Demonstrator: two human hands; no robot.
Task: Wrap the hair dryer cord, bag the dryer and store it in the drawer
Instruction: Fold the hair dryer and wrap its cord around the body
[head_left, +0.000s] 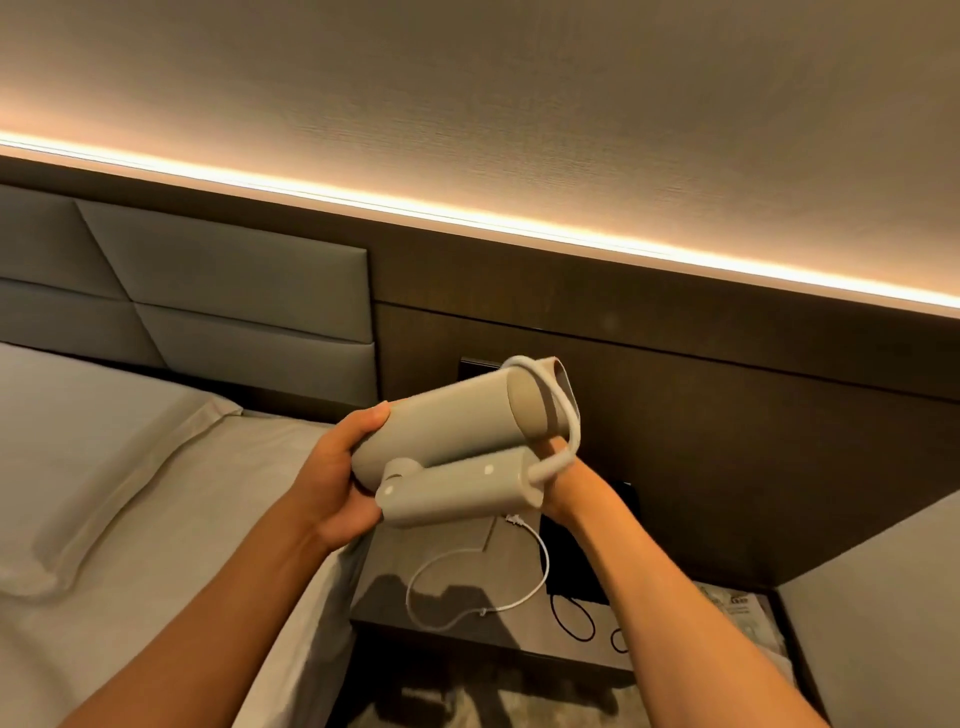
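Observation:
A beige hair dryer (447, 426) with its handle (457, 493) folded against the barrel is held up in front of me. My left hand (337, 467) grips the barrel's near end. My right hand (558, 483) is mostly hidden behind the handle's end, where the white cord (563, 410) leaves it and loops up over the barrel's far end. The rest of the cord (447, 592) hangs down and lies in a loose loop on the nightstand (395, 597), plug near the handle. A black drawstring bag (582, 551) lies flat on the nightstand.
A bed with white sheets and a pillow (104, 467) fills the left. A padded headboard and dark wood wall panel stand behind. A second grey surface (883, 623) is at the right, with printed paper (737, 608) beside the nightstand.

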